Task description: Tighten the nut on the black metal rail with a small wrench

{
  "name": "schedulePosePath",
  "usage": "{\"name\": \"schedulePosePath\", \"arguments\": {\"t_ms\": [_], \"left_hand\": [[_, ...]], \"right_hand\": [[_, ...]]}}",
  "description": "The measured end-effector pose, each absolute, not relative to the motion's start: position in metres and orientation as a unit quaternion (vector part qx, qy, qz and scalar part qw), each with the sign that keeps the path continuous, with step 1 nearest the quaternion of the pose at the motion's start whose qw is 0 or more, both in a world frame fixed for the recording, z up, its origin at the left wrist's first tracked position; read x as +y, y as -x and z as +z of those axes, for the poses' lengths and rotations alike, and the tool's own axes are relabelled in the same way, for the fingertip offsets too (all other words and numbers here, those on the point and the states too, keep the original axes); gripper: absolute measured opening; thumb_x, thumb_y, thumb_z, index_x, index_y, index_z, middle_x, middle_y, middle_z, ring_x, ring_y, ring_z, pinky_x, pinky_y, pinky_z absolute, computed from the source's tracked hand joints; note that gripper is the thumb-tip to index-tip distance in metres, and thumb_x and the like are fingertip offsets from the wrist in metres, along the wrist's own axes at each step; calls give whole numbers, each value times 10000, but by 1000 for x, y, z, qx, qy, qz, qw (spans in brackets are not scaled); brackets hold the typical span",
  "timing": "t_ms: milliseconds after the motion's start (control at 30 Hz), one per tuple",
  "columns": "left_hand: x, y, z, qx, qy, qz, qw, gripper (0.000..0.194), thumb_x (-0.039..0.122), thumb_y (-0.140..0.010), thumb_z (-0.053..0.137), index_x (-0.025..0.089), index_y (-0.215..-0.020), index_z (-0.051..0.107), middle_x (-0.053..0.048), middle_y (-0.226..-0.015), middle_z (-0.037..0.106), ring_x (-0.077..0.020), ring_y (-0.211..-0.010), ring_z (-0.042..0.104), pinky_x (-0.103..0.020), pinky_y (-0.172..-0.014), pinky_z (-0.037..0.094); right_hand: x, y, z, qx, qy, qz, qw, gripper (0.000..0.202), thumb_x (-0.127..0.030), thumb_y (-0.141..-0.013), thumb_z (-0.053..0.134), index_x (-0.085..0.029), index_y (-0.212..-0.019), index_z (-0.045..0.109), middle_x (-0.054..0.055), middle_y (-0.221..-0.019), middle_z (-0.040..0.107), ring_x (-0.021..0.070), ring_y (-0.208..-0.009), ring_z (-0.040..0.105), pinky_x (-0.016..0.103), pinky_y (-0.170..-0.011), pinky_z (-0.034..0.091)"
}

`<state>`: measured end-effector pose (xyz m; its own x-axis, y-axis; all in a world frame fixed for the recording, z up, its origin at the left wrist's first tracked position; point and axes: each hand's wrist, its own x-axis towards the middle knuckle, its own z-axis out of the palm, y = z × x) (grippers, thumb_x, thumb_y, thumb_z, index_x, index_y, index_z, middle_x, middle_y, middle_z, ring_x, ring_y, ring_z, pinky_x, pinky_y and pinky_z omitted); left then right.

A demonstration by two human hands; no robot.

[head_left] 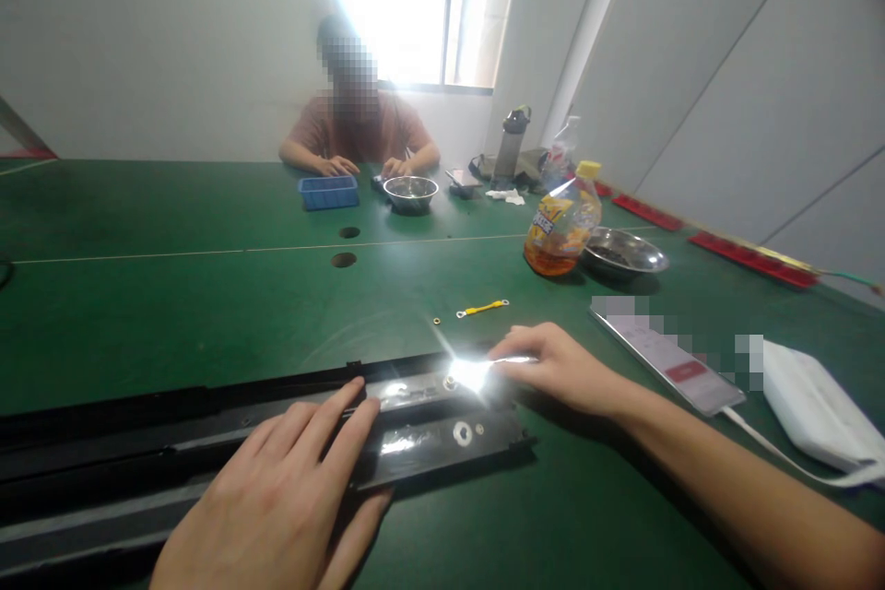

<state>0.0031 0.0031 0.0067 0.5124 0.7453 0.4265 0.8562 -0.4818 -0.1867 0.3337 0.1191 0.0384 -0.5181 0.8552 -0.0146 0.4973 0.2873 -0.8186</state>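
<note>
A long black metal rail [415, 461] lies across the near left of the table, its end toward the right. My left hand [277, 479] clasps it, with fingers laid over the top and the thumb at the near edge. At the far side of the rail's end, my right hand [553, 364] is closed in a pinch. A thin shiny metal piece [517, 359] shows at its fingers, but bright glare hides its kind. Just beyond lie a yellow cable with ring lugs [484, 308] and a small brass-coloured ring [436, 321].
Across the green table [172, 304] sits another person [366, 134], near a blue tray [328, 193] and a steel bowl [411, 194]. To the right stand a juice bottle [560, 226], a second bowl [640, 253], a phone [670, 359] and a white box-like object [816, 406] with a cable.
</note>
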Motion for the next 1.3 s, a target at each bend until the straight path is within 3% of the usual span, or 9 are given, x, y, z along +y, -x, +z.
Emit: {"name": "schedulePosePath", "arguments": {"t_ms": [1300], "left_hand": [[3,-3,6,-473,849,-146,187,624,557,-916,626,245,-1455,586,-60,-1460,676,-274,-1124,688,-443,-934,542]], "right_hand": [[122,-336,36,-775,435,410,204,210,-377,-918,764,-207,-972,874,72,-1006,852,245,-943,777,350,-892,579]]}}
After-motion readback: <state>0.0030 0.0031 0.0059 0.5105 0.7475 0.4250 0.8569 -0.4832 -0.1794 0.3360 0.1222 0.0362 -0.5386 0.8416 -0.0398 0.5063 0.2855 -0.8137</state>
